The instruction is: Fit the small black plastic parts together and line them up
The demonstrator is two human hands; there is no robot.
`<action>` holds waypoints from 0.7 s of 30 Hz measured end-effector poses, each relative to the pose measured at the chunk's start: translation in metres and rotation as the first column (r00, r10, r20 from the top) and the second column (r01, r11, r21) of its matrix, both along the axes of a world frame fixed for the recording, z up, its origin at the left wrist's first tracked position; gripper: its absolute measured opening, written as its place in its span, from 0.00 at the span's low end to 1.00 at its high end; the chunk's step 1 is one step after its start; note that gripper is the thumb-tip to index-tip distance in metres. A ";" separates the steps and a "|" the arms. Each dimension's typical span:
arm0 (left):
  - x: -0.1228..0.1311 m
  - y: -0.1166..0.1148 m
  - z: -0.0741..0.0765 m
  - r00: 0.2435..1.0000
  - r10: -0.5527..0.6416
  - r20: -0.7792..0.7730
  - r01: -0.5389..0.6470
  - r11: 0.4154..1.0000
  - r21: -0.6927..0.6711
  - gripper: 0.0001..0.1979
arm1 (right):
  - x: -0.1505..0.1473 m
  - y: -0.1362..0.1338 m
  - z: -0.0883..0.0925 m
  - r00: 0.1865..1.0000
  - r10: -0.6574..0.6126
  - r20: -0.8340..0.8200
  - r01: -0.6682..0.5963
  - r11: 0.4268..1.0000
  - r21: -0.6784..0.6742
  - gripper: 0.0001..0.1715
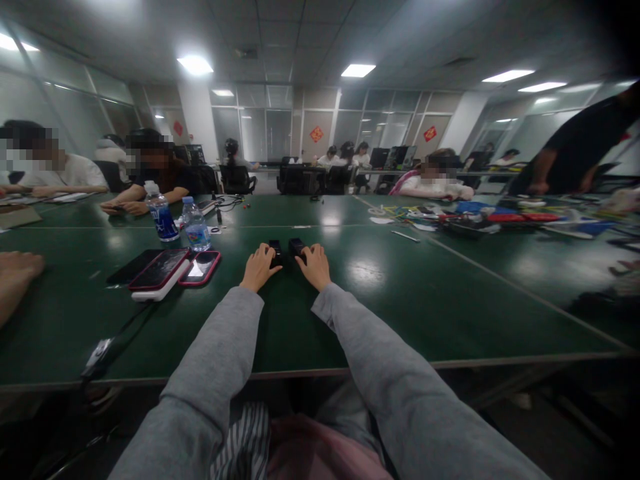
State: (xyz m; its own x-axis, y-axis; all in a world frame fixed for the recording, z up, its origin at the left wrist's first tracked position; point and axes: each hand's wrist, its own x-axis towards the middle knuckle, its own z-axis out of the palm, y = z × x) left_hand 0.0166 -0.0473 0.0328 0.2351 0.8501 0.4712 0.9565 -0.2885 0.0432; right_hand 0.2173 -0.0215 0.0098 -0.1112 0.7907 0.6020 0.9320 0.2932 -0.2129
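Both my hands rest over the green table (400, 300), sleeves grey, side by side near its middle. My left hand (259, 268) has its fingers curled onto a small black box-like object (275, 253), with the thumb along its near side. Another small black box-like object (296, 246) is in the grip of my right hand (316, 267), fingers bent over its right side. A narrow gap separates the two objects. Their exact kind is too dark and small to make out.
Left of my hands lie a red-edged phone (200, 268), a larger phone (159, 269) on a white power bank (163, 288), and two bottles, one blue-labelled (163, 217), one clear (196, 230). Tangled cables and tools (470, 220) lie right. A co-worker's hand (20, 270) rests at left.
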 end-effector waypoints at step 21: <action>-0.009 0.014 -0.015 0.966 0.015 0.258 0.008 0.996 -0.090 0.17 | 0.021 0.008 -0.001 0.973 -0.212 -0.094 0.197 0.969 -0.152 0.15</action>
State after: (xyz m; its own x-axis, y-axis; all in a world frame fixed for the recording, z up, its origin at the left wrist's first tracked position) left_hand 0.0073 -0.0331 0.0178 0.1129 0.8921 0.4375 0.9105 -0.2691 0.3140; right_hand 0.2380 -0.0137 0.0085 0.1215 0.8673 0.4827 0.9380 0.0587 -0.3416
